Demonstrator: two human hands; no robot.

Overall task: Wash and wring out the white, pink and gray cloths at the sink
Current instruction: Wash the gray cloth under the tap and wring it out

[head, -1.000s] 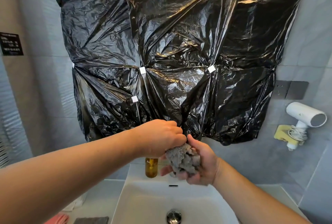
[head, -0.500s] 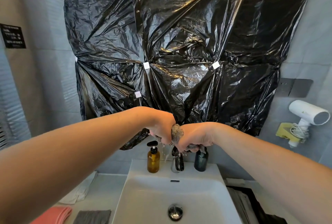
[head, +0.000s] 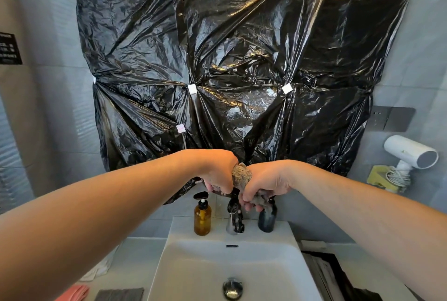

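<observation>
A tiled bathroom wall was hung with crinkled black plastic sheeting (head: 229, 71), and beneath it a white sink (head: 285, 235) sat in a pale counter (head: 135, 259). Two bare forearms reached out over the basin. The left hand (head: 217, 175) and right hand (head: 266, 184) were pressed close together above the faucet (head: 234, 221), each fist clamped round an end of a grayish cloth (head: 242, 175). The cloth was bunched and twisted into a tight knot between them, with a tail of it hanging below the right fingers. A few drops seemed to fall toward the basin, though this was hard to make out.

By the look of it the work was at the wringing step for this one cloth. On the counter to the left lay a pink cloth (head: 75, 293) and, just beside it, a folded dark gray cloth (head: 118, 294). A white cloth (head: 104, 269) showed partly behind the left forearm. Whether those three had been washed could not be told; they lay flat and tidy, not twisted. So at least part of the washing and wringing probably remained.

An amber pump bottle (head: 202, 218) and a dark bottle (head: 267, 218) flanked the faucet, and the drain (head: 232, 287) sat in the basin floor
</observation>
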